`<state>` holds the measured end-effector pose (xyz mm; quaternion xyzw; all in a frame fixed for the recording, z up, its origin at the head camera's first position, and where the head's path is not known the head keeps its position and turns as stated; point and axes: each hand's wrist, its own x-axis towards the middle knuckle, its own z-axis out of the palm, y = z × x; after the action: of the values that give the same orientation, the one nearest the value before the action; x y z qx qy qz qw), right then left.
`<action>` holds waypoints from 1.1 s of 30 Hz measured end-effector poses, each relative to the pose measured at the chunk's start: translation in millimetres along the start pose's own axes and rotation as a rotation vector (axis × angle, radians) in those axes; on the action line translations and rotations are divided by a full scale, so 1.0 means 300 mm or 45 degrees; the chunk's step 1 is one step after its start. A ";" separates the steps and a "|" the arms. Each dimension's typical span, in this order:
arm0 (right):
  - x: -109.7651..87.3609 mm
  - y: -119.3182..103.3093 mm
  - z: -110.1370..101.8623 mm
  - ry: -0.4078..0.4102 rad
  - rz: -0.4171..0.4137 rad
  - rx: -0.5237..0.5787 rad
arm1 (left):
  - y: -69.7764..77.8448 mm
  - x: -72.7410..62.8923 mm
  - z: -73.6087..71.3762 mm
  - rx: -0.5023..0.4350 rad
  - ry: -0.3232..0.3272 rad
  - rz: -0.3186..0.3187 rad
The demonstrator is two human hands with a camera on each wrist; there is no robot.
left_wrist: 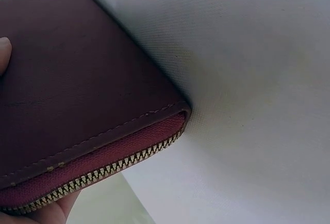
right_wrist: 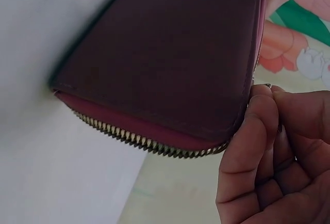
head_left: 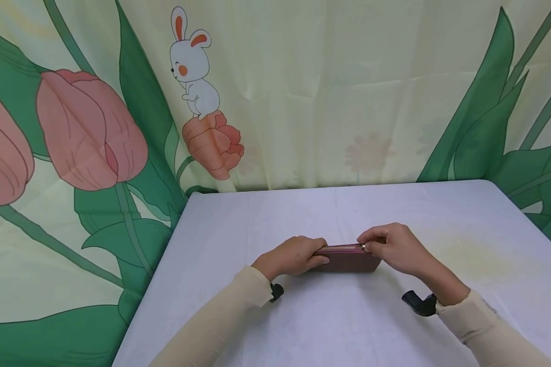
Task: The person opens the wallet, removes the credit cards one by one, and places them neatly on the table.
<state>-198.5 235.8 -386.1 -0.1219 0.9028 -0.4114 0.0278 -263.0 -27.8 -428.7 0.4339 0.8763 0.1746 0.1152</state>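
A dark maroon zip-around wallet [head_left: 354, 262] stands on its long edge on the white tabletop, zipper side up. My left hand [head_left: 294, 256] grips its left end, with the thumb on the near face and the fingers over the top. At the right end of the top edge, my right hand [head_left: 398, 248] pinches the small zipper pull [head_left: 364, 247] between thumb and forefinger. In the left wrist view, metal zipper teeth [left_wrist: 111, 170] run along a red fabric band at the wallet's end. The right wrist view shows curled fingers [right_wrist: 247, 146] beside the wallet's upper corner, hiding most of the pull.
White cloth covers the table [head_left: 239, 219]. Behind it hangs a curtain [head_left: 294, 102] printed with tulips, leaves and a rabbit on a carrot. Black wrist straps show at the left cuff [head_left: 277, 292] and the right cuff [head_left: 420, 304].
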 end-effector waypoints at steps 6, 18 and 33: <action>0.027 -0.018 0.022 -0.010 -0.045 -0.040 | -0.001 -0.003 -0.001 0.002 0.009 0.004; 0.058 -0.047 0.060 -0.031 -0.099 -0.051 | -0.007 -0.003 0.002 0.005 0.016 0.015; 0.079 -0.076 0.101 -0.050 -0.145 0.025 | 0.001 -0.006 -0.002 0.028 0.017 0.018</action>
<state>-212.3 193.3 -387.7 -0.1808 0.8896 -0.4188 0.0232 -261.9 -29.2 -427.9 0.4403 0.8758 0.1688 0.1035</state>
